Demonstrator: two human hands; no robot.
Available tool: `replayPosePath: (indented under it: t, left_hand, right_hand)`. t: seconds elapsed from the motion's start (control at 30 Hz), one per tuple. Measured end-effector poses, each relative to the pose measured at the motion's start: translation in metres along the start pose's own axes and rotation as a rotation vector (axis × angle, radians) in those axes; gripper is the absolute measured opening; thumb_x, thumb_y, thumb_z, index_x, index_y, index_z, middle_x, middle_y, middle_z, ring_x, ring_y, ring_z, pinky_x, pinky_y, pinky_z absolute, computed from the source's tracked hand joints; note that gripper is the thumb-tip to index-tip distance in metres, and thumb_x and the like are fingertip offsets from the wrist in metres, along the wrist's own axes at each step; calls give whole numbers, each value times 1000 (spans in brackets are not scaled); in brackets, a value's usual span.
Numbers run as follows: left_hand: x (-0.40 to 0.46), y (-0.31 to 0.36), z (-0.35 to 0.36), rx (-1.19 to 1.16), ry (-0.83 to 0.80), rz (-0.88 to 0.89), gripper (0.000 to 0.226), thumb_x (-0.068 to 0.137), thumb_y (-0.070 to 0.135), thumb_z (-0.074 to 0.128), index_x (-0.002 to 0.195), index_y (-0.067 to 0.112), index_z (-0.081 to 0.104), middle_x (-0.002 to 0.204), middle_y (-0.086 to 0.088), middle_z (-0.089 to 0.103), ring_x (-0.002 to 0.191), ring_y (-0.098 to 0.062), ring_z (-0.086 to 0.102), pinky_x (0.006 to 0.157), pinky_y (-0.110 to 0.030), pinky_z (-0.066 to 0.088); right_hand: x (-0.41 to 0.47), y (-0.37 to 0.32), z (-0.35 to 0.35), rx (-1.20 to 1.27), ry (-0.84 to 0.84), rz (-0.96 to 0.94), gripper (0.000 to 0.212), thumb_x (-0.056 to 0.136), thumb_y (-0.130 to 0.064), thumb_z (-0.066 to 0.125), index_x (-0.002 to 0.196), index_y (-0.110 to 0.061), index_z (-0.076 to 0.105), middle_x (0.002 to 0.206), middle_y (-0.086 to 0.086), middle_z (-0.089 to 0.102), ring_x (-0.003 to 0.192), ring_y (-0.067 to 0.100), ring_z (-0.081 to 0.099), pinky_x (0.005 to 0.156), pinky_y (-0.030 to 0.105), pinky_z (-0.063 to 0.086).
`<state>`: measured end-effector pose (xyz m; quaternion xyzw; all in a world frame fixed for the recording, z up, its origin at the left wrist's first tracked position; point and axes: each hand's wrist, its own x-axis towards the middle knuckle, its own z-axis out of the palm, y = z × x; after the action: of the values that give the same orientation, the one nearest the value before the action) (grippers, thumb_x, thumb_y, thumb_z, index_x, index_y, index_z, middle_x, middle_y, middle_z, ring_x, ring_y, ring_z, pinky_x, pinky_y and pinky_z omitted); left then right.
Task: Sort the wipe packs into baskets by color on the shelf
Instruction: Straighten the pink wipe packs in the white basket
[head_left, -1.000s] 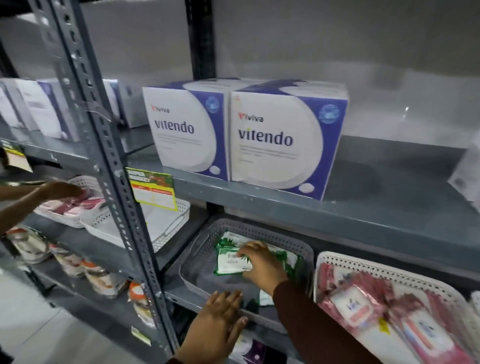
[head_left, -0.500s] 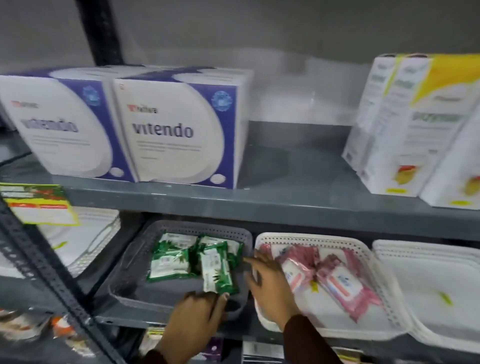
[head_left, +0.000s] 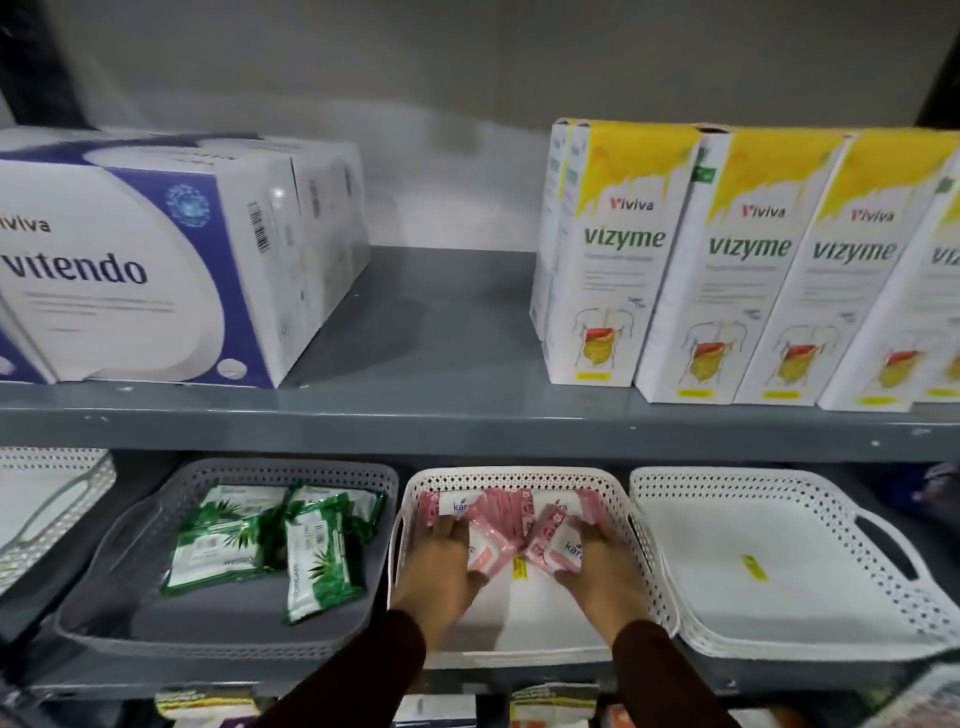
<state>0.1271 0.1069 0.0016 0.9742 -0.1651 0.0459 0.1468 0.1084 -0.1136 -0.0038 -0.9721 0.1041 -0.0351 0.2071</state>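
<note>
Several green wipe packs (head_left: 270, 540) lie in a grey basket (head_left: 130, 639) on the lower shelf. Right of it stands a white basket (head_left: 519, 475) holding several pink wipe packs (head_left: 501, 514). Both my hands are inside this white basket. My left hand (head_left: 441, 566) rests on the pink packs at the left, fingers curled around a pack's edge. My right hand (head_left: 597, 566) grips a pink pack (head_left: 553, 540) at the right. The hands hide the lower parts of those packs.
An empty white handled basket (head_left: 769, 566) sits at the right, another white basket (head_left: 47, 499) at the far left. The upper shelf (head_left: 441, 415) overhangs the baskets, carrying Vitendo boxes (head_left: 156, 270) and Vizyme cartons (head_left: 727, 270). More goods lie on the shelf below.
The view swung right. My hands left the grey basket and its front rim and now both rest on the pink packs in the white basket.
</note>
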Motion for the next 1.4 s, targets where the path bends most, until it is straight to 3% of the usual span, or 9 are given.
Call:
replayPosePath:
  t: [0.27, 0.4, 0.6, 0.67, 0.93, 1.03, 1.13, 1.2, 1.4]
  left_hand:
    - [0, -11, 8, 98, -135, 224, 55, 80, 5, 64, 133, 14, 50, 132, -5, 56, 115, -21, 55, 100, -31, 45]
    - [2, -21, 15, 18, -191, 257, 48, 87, 14, 69, 131, 12, 53, 140, -7, 51, 126, -21, 49, 108, -27, 34]
    - [-3, -22, 8, -105, -183, 255, 58, 92, -4, 54, 145, 12, 38, 155, -7, 28, 139, -21, 30, 112, -22, 20]
    - [-20, -66, -11, -114, -179, 147, 59, 93, -3, 55, 146, 13, 37, 156, -6, 27, 141, -20, 26, 115, -26, 19]
    - [-21, -87, -12, -93, -110, 218, 58, 95, 15, 58, 148, 12, 34, 156, -4, 28, 143, -21, 21, 114, -27, 10]
    - [-34, -71, -23, -315, -26, 159, 49, 95, 19, 58, 143, 20, 45, 149, 6, 41, 128, -11, 45, 113, -23, 26]
    - [-55, -86, -41, -417, 169, 55, 32, 93, 13, 62, 123, 25, 65, 123, 11, 64, 97, 3, 59, 87, -4, 38]
    - [-64, -103, -52, -421, 254, -55, 20, 91, 13, 66, 107, 24, 73, 105, 7, 73, 82, 4, 60, 74, -3, 40]
    - [-107, -228, -81, -237, 258, -403, 12, 80, 10, 77, 80, 21, 74, 80, -1, 74, 75, -18, 69, 63, -23, 44]
  right_hand:
    - [8, 20, -15, -88, -260, -198, 76, 80, -9, 71, 141, -41, 41, 147, -9, 46, 132, 16, 45, 108, 34, 40]
    - [6, 25, -24, 50, -368, -263, 85, 78, 7, 68, 130, -58, 46, 145, -21, 40, 128, 7, 49, 100, 25, 48]
    - [1, 15, -11, 135, -254, -183, 65, 84, -4, 67, 136, -38, 50, 142, -10, 52, 127, 12, 51, 106, 31, 43]
    - [11, -35, 16, 160, -304, -257, 59, 85, -8, 68, 135, -35, 52, 141, -8, 53, 126, 13, 52, 105, 33, 45]
    - [12, -50, 29, 58, -305, -199, 60, 86, -10, 67, 138, -34, 49, 141, -10, 53, 127, 14, 52, 106, 31, 43]
    - [1, -43, 15, 24, -221, -120, 54, 89, -9, 57, 137, -34, 49, 140, -7, 54, 124, 18, 53, 103, 32, 44]
    - [-18, -70, 3, 162, -14, -164, 41, 90, -11, 59, 126, -31, 61, 123, -4, 67, 94, 13, 66, 81, 21, 50]
    - [-30, -99, -4, 237, 33, -308, 34, 90, -10, 61, 117, -31, 67, 115, -15, 67, 81, 0, 63, 71, 8, 42]
    - [-47, -220, 53, 135, -118, -673, 50, 86, 3, 52, 119, -32, 64, 131, -12, 58, 116, 12, 58, 94, 23, 45]
